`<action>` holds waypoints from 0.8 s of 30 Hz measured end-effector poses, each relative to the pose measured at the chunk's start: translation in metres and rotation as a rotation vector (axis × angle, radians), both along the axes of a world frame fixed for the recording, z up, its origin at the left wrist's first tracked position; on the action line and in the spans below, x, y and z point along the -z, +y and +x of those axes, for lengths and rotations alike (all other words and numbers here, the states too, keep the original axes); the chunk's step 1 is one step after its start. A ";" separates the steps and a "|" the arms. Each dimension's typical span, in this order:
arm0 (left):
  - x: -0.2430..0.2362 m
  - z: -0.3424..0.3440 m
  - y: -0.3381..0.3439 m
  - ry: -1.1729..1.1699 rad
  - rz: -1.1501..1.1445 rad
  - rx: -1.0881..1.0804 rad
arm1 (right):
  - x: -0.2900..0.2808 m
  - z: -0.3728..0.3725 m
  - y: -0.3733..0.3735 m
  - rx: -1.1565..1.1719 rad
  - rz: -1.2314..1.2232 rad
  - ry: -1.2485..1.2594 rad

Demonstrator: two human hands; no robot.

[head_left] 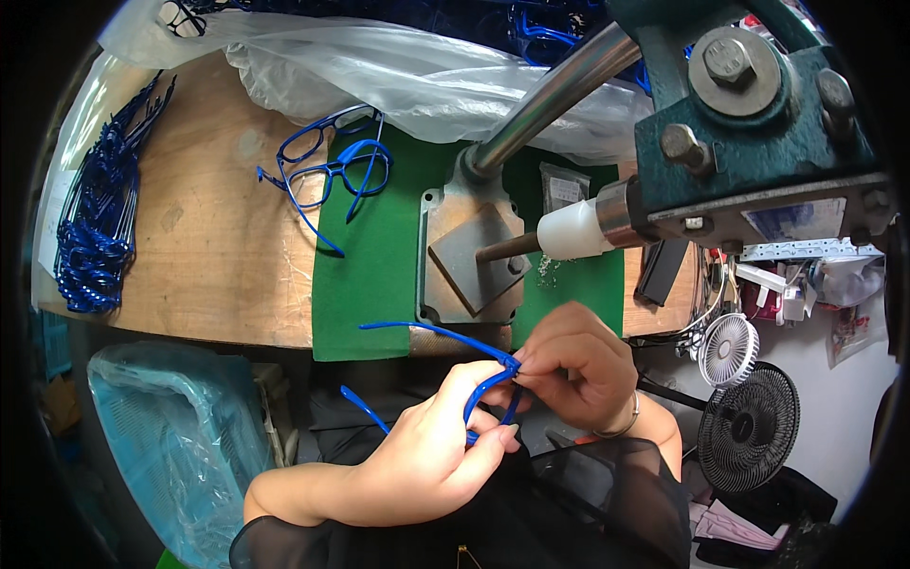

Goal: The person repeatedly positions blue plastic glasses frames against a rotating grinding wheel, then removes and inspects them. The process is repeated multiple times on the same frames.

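A blue glasses frame (pixel 488 381) is held low in front of me, with one temple arm reaching out toward the left. My left hand (pixel 445 446) is closed round the front rim. My right hand (pixel 583 365) pinches the frame at the hinge corner, and whatever small part may be between those fingertips is hidden. Beyond my hands stands a dark green press (pixel 758 152) with a steel ram, a white collar (pixel 569 229) and a square steel plate (pixel 464 270) on its base. Two more blue frames (pixel 332 175) lie at the back left of the green mat (pixel 360 284).
Bunched blue frames (pixel 100 218) lie on the wooden table (pixel 209 237) at left, and plastic sheeting (pixel 417 85) runs along the back. A lined blue basket (pixel 171 436) is below left. Two fans (pixel 725 351), a black device (pixel 664 270) and a small bag (pixel 564 190) are at right.
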State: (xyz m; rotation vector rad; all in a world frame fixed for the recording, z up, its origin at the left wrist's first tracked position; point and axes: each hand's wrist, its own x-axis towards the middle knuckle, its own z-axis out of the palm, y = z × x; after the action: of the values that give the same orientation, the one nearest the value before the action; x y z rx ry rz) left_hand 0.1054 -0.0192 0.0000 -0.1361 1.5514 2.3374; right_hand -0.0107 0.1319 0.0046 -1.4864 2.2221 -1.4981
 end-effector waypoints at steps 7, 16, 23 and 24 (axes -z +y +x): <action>-0.001 0.000 -0.002 -0.062 0.065 0.045 | -0.005 -0.005 0.002 -0.081 0.040 0.000; -0.003 -0.001 -0.002 -0.056 0.092 0.044 | -0.007 -0.006 0.001 -0.072 0.053 -0.111; 0.002 0.003 -0.001 0.081 -0.037 0.070 | -0.008 0.001 0.003 -0.048 0.036 -0.373; 0.002 0.003 -0.001 0.100 -0.066 0.066 | -0.010 0.002 0.003 -0.044 0.034 -0.484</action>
State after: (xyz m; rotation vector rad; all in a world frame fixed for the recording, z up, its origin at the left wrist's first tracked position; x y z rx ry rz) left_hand 0.1088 -0.0198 -0.0021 0.0162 1.6548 2.2743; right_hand -0.0083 0.1346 0.0142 -1.0131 1.9033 -1.5881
